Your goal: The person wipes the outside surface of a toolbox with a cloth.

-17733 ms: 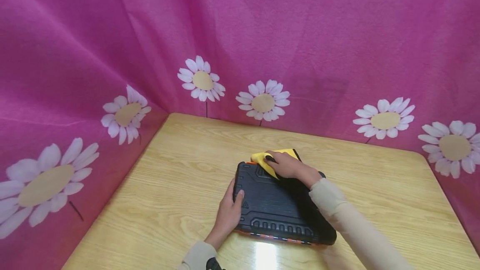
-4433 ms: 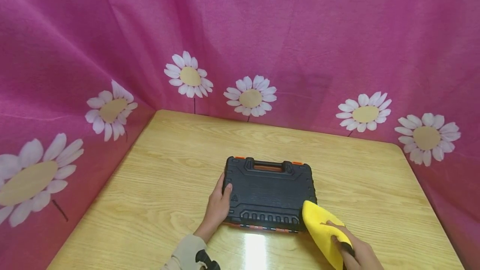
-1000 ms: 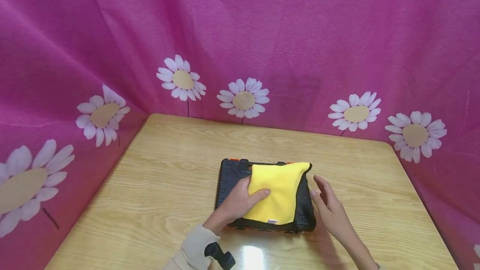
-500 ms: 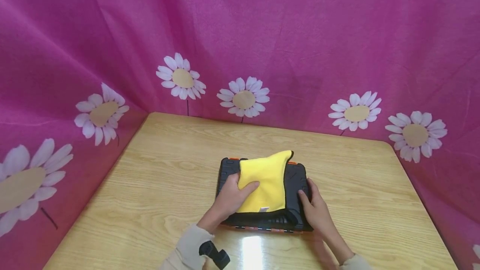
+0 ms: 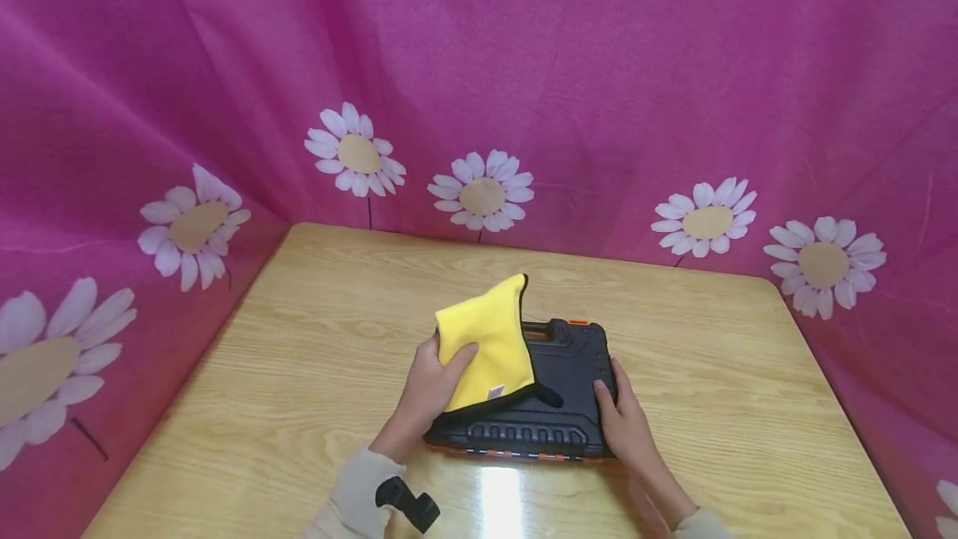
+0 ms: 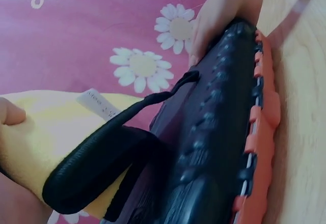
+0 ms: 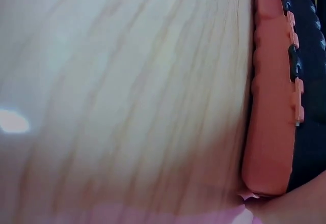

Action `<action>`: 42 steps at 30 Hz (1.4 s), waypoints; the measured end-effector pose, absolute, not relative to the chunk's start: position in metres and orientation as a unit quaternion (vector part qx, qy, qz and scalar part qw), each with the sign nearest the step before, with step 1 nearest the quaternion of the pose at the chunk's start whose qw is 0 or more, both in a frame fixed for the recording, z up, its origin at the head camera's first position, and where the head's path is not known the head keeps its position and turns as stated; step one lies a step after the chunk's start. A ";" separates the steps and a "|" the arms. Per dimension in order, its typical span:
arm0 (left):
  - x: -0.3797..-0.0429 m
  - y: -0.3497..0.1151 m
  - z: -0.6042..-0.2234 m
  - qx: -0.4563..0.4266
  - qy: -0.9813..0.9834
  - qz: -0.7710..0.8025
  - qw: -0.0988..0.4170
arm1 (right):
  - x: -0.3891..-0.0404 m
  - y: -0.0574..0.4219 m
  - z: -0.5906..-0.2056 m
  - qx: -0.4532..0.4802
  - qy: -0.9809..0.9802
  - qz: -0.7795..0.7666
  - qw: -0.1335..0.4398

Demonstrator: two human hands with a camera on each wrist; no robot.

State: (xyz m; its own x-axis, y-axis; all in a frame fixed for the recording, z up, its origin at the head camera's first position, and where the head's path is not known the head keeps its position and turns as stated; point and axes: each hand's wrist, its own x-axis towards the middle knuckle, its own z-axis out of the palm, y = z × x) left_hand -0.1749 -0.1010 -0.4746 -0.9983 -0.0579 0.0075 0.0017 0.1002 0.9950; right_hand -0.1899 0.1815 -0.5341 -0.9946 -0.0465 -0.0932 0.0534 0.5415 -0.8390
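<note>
A yellow cloth (image 5: 486,343) with black edging and a small white label is pinched in my left hand (image 5: 430,381), thumb on top. It is held over the left part of a black tool case (image 5: 565,373), which lies flat on the table. My right hand (image 5: 627,418) holds the case's right side, thumb on the lid and fingers along the edge. In the left wrist view the cloth (image 6: 51,137) hangs folded, its black edge close to the lid. The right wrist view shows the case's orange lower half (image 7: 275,91) with its hinges; the right hand is mostly cut off there.
The wood-grain table (image 5: 359,298) spreads around the case on all sides. A pink curtain (image 5: 584,90) printed with large daisies stands behind it and along the left. A bright light reflection (image 5: 500,489) lies in front of the case.
The cloth has passed from my right hand to my left, then moved left across the lid and lifted at its far corner. My right hand has come to the case's right side.
</note>
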 end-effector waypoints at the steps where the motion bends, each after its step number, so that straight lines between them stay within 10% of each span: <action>1: -0.176 -0.103 -0.474 0.031 -0.739 -0.672 0.026 | -0.190 0.181 -0.534 0.005 0.875 -0.480 0.053; 18: -0.196 -0.149 -0.463 0.146 -0.761 -0.609 0.169 | -0.190 0.184 -0.537 0.012 0.874 -0.484 0.052; 42: -0.207 -0.190 -0.475 0.053 -0.832 -0.446 0.327 | -0.188 0.180 -0.533 0.023 0.866 -0.497 0.049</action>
State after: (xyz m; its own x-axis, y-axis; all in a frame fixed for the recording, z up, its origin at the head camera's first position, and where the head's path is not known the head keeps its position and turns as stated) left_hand -0.2072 -0.1899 -0.4750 -0.7804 -0.3794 0.4970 0.2038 0.5971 0.7758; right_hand -0.1878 0.1804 -0.5330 -0.9942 -0.0092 -0.1072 0.0879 0.5047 -0.8588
